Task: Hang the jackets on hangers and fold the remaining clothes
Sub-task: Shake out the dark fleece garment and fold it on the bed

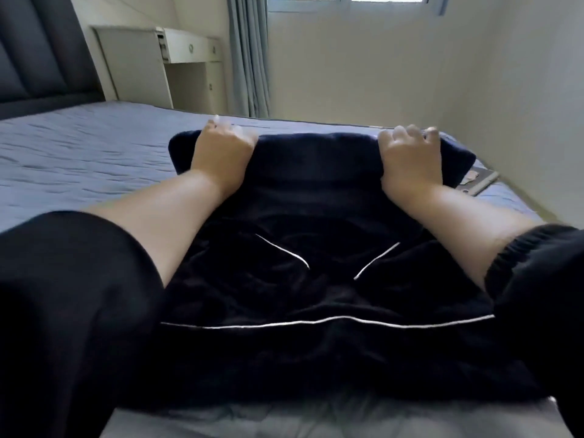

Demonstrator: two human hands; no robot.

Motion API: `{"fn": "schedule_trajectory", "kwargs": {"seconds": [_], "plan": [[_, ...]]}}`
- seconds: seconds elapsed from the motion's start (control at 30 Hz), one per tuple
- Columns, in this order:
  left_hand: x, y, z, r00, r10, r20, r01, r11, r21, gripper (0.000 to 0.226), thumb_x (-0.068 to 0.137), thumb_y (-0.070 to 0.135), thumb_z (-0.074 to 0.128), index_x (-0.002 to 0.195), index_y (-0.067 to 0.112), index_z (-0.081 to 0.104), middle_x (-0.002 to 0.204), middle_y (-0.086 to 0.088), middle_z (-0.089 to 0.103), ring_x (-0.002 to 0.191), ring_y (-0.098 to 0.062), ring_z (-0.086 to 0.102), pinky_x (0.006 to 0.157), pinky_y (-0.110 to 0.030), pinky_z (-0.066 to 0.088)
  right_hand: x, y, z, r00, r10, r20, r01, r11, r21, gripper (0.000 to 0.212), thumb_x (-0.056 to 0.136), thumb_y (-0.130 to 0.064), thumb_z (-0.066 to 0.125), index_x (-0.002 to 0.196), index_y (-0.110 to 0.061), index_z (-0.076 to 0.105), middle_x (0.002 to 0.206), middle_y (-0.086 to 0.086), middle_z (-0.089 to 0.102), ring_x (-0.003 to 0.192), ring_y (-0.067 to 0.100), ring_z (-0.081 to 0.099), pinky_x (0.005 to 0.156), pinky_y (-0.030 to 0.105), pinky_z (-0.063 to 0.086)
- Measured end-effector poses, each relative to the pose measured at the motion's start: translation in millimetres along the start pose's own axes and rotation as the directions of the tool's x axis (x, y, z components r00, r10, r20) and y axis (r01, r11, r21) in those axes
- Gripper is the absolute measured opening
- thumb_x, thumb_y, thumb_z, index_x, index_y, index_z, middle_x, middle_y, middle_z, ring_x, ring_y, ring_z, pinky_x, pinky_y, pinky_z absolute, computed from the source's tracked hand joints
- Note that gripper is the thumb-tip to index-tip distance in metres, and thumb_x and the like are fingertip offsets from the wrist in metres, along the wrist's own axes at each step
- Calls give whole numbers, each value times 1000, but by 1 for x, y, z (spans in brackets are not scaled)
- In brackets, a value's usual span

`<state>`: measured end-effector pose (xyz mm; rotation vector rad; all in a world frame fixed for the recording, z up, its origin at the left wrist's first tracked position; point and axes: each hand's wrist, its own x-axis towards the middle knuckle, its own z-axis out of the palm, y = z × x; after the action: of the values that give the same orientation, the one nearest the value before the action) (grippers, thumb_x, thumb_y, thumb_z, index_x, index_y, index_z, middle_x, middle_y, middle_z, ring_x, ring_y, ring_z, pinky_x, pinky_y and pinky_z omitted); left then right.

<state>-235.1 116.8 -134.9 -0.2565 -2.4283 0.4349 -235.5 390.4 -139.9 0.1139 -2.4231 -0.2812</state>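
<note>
Garment [316, 191]: dark, plush-looking, with thin white piping [316, 322] in one long line across the near part and two short slanted lines above it. It lies spread on the bed [79, 147], from the near edge toward the far side, right of centre.

Left hand [222, 153]: on the garment's far left corner, fingers curled over the far edge, gripping it; fingertips blurred.

Right hand [410, 159]: on the far right corner, fingers curled over the same edge, gripping it.

Sleeves [63, 295]: black, pushed up, both forearms bare.

Bed: grey sheet, lightly wrinkled; dark padded headboard [41, 49] at far left.

Flat item [482, 181]: on the bed, touching the garment's right corner; kind unclear.

Background: cream desk [189, 58] with drawers, grey curtain [249, 55], window [347, 1] above.
</note>
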Motion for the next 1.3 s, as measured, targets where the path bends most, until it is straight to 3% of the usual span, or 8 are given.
{"fn": "schedule_trajectory", "kwargs": {"seconds": [0.3, 0.57, 0.67, 0.77, 0.93, 1.0, 1.13, 1.3], "plan": [[-138, 32, -4, 980, 201, 2, -199, 970, -140, 52, 51, -1, 68, 101, 6, 58, 79, -11, 56, 72, -34, 54, 61, -38, 39, -158, -4, -3, 993, -39, -110, 55, 987, 149, 41, 46, 7, 67, 83, 0, 52, 73, 21, 54, 68, 39, 53, 60, 42, 41], [-164, 28, -34, 863, 303, 404, -162, 924, -346, 35, 70, 29, 66, 83, 29, 33, 80, 9, 53, 81, -20, 57, 57, -29, 35, -162, 12, -24, 916, -295, 273, 232, 942, 241, 35, 66, -10, 65, 82, -21, 35, 81, 0, 55, 80, 29, 58, 58, 33, 37], [-156, 18, -63, 622, 400, 673, 60, 833, -550, 39, 66, 52, 77, 79, 30, 48, 70, 13, 54, 65, -2, 53, 52, -15, 37, -165, 19, -39, 748, -409, 524, 307, 912, 274, 28, 69, -22, 60, 90, -26, 42, 94, -5, 60, 91, 24, 61, 69, 37, 52], [-144, 41, -69, 893, 264, 364, 182, 528, -829, 25, 82, 50, 64, 79, 25, 66, 70, 12, 62, 68, -1, 55, 66, -22, 44, -165, 8, -54, 467, -402, 787, 324, 906, 271, 46, 70, -14, 59, 114, -27, 52, 112, -5, 60, 105, 22, 59, 84, 36, 52], [-131, 93, -37, 944, 58, 325, 101, 886, -452, 60, 96, 56, 29, 150, 29, 23, 157, -1, 21, 146, -24, 7, 115, -55, 6, -143, -10, -73, 247, -322, 914, 371, 903, 217, 18, 75, -4, 58, 84, -19, 57, 83, -1, 60, 79, 23, 54, 65, 29, 44], [-145, 112, -16, 866, 84, 493, 122, 921, -370, 70, 94, 62, 22, 153, 27, 4, 161, -3, 3, 147, -26, -6, 113, -57, -4, -133, -16, -75, 353, -300, 886, 347, 922, 174, 22, 77, -2, 56, 89, -16, 68, 90, 4, 69, 78, 22, 58, 66, 28, 47], [-163, 135, 2, 867, 90, 490, 112, 923, -368, 74, 95, 57, 23, 152, 20, -5, 160, -8, -6, 146, -27, -13, 113, -56, -10, -121, -47, -42, 951, -80, 298, -86, 858, 507, 34, 87, -13, 46, 117, -20, 60, 120, 4, 60, 111, 27, 52, 90, 35, 41], [-157, 103, 13, 860, 14, 510, 224, 888, -401, 60, 98, 47, 20, 153, 25, 7, 161, 4, 1, 147, -19, -7, 115, -50, -7, -156, -77, 28, 785, -88, 614, -116, 952, 285, 54, 101, -41, 18, 153, -27, 12, 161, 1, 8, 148, 19, 3, 116, 48, -7]]}}
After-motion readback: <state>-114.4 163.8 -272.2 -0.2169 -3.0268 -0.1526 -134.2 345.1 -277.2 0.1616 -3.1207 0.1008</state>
